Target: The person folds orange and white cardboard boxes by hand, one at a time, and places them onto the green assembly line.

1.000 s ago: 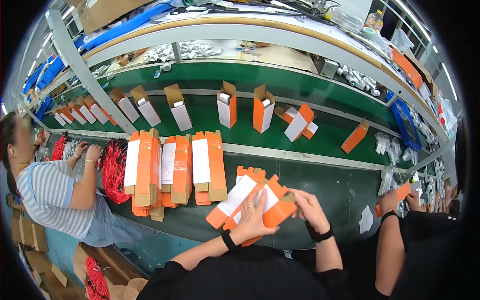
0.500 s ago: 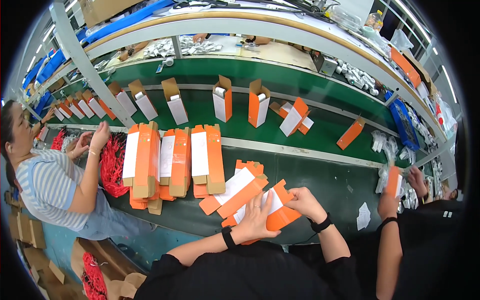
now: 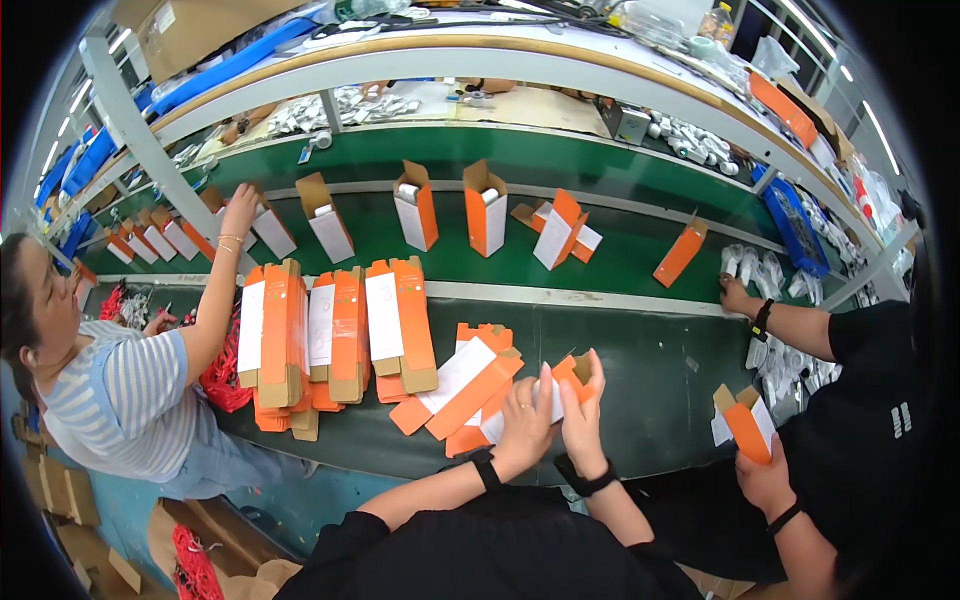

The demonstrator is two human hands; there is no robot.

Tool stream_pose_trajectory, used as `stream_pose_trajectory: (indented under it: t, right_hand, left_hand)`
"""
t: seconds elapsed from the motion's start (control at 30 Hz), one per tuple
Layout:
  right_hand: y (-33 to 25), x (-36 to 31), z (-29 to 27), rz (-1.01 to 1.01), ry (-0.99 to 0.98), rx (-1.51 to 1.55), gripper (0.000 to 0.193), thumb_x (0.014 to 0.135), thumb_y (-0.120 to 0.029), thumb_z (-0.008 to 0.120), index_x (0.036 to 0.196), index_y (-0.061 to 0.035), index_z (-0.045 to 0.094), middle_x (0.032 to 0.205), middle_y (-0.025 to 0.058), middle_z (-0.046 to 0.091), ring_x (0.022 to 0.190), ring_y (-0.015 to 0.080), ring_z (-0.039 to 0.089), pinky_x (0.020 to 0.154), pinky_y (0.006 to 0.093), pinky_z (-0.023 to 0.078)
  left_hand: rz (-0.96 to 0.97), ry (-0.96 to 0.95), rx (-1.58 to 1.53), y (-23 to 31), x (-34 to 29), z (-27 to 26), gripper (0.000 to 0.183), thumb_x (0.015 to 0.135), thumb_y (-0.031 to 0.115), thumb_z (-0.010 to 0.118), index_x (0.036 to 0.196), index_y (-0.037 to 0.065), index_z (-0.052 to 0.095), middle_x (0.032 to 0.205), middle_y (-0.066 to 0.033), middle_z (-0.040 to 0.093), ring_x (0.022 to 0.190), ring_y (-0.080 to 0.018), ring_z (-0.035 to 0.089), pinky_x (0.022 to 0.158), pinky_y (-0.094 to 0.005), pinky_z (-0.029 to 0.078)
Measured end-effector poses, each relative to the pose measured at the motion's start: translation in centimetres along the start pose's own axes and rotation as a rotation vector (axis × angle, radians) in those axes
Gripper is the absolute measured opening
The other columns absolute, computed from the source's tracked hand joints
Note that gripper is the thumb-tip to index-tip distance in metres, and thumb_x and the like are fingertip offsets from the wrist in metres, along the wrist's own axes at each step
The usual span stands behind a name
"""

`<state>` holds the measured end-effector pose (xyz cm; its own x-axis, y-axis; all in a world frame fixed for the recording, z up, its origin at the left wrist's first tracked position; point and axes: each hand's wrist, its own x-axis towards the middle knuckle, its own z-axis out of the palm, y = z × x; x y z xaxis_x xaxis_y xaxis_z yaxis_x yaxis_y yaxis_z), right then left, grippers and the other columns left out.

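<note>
Between my two hands is an orange and white cardboard box (image 3: 572,374), opened out into a tube with its brown inside showing at the top. My left hand (image 3: 526,428) presses on its white side with the fingers. On the orange side lies my right hand (image 3: 584,430), fingers upright along the wall. Flat folded boxes (image 3: 462,385) lie loosely piled beside my left hand. Further left, stacks of flat boxes (image 3: 398,318) lie on the dark green table (image 3: 600,330).
Open boxes holding white items (image 3: 485,210) stand along the green conveyor (image 3: 380,240). A co-worker at right holds an orange box (image 3: 748,432) near clear-bagged parts (image 3: 795,375). At left, another person reaches toward the boxes beside red cords (image 3: 225,370). A shelf (image 3: 480,60) spans above.
The box in my hands has gone from flat to an upright open tube. The left co-worker's arm reached to the conveyor; the right co-worker lowered a box and reached to the bagged parts.
</note>
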<state>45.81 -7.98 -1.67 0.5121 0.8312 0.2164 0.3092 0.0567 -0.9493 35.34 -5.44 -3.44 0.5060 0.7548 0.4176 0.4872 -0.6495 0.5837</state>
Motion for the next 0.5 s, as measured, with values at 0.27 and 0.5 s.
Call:
stream_pose_trajectory:
  t: [0.27, 0.5]
  right_hand:
    - [0.5, -0.4, -3.5, 0.282, -0.226, 0.604, 0.029, 0.081, -0.005, 0.058, 0.11, -0.0032, 0.051, 0.112, 0.0054, 0.052, 0.105, 0.0159, 0.05, 0.094, 0.0277, 0.038]
    - [0.2, 1.9, -5.5, 0.081, -0.51, -0.057, 0.022, 0.087, -0.019, 0.056, 0.08, 0.001, 0.062, 0.085, 0.0141, 0.057, 0.081, 0.025, 0.058, 0.071, 0.0319, 0.046]
  left_hand:
    - [-0.166, -0.154, -0.545, -2.6, -1.7, 1.6, 0.067, 0.09, 0.021, 0.053, 0.144, -0.001, 0.02, 0.125, -0.0214, 0.04, 0.116, -0.0335, 0.04, 0.1, -0.0401, 0.034]
    - [-0.555, -0.361, -1.107, -1.6, 1.4, -0.2, 0.045, 0.087, 0.012, 0.047, 0.13, 0.001, 0.037, 0.126, -0.0125, 0.042, 0.12, -0.0209, 0.039, 0.103, -0.0319, 0.029]
